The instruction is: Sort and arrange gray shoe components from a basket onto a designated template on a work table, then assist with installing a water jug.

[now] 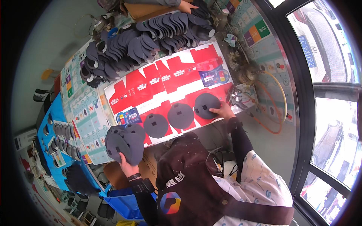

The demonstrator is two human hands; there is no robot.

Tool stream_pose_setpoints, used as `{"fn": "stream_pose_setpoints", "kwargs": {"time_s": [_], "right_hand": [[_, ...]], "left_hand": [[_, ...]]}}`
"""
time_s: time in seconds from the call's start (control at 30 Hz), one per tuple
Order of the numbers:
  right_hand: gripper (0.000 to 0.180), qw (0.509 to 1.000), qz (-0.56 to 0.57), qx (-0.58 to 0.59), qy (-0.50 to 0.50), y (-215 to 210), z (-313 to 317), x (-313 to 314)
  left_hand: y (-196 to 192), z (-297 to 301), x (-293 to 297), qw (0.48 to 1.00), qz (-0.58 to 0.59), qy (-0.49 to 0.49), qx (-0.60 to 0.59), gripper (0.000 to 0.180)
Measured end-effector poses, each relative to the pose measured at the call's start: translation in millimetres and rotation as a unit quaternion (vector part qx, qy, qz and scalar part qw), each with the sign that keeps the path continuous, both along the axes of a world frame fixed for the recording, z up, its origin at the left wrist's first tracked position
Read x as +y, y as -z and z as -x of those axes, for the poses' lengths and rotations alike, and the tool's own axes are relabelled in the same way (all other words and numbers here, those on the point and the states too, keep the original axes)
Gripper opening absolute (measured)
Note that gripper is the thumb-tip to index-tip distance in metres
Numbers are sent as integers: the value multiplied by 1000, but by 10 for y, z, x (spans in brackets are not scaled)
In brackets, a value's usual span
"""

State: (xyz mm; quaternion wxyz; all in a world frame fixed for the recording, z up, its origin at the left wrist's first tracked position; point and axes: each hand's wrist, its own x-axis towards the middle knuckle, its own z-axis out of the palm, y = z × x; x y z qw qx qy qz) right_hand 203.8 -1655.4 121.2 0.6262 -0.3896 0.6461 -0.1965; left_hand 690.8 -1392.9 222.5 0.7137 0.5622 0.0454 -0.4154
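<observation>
A: While the left hand (125,165) is closed on the near edge of a stack of dark grey discs (122,141), thumb on top, how does the right hand (225,111) stand?

B: Partly open, its thumb laid over the right-end disc (205,103); whether the fingers pinch it from beneath, I cannot tell; a middle disc (180,117) and a left-hand disc (155,128) lie between it and the stack.

A: What carries them?

B: A flat red-and-white card sheet (143,101), printed and smooth, with toothed red shapes; the three lie along its near edge; under it runs the worktop (88,124), covered in teal-and-white patterned sheets.

A: And the textures?

B: The discs look matte, rounded, with small black rectangular patches; beyond the card, curved grey pieces (162,28) overlap in rows like shingles; another person's hand (186,6) reaches in at the far end.

A: Farther out?

B: An orange hose (271,130) loops at the right, near a dark-framed window (333,37) with vehicles outside; at the left stands a blue-covered table (57,103), more grey pieces on it; a blue plastic bin (126,203) sits below.
</observation>
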Motion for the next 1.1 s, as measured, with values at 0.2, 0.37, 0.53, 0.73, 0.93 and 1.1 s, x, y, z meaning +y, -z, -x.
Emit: {"fn": "stream_pose_setpoints", "kwargs": {"time_s": [0.2, 0.37, 0.53, 0.73, 0.93, 1.1], "right_hand": [[52, 941, -5, 327, -90, -134, -176, 172], [41, 941, -123, -285, 135, 219, -487, -70], [38, 935, -141, -297, 129, 1029, -232, -73], [29, 974, 57, -199, -89, -1072, -2061, 121], [36, 875, 377, 48, -302, -1734, -3725, 647], [27, 888, 353, 59, -288, -1314, -4329, 817]], "left_hand": [[-30, -30, -73, 1000, 3, 9, 6, 55], [-111, -89, -54, 1000, 1, 7, -15, 53], [-235, 101, -344, 999, 23, 41, 6, 51], [-142, -14, -337, 999, 27, 44, -13, 38], [-23, -411, -369, 995, 24, 98, -12, 41], [152, -958, -256, 989, 11, 144, 30, 45]]}}
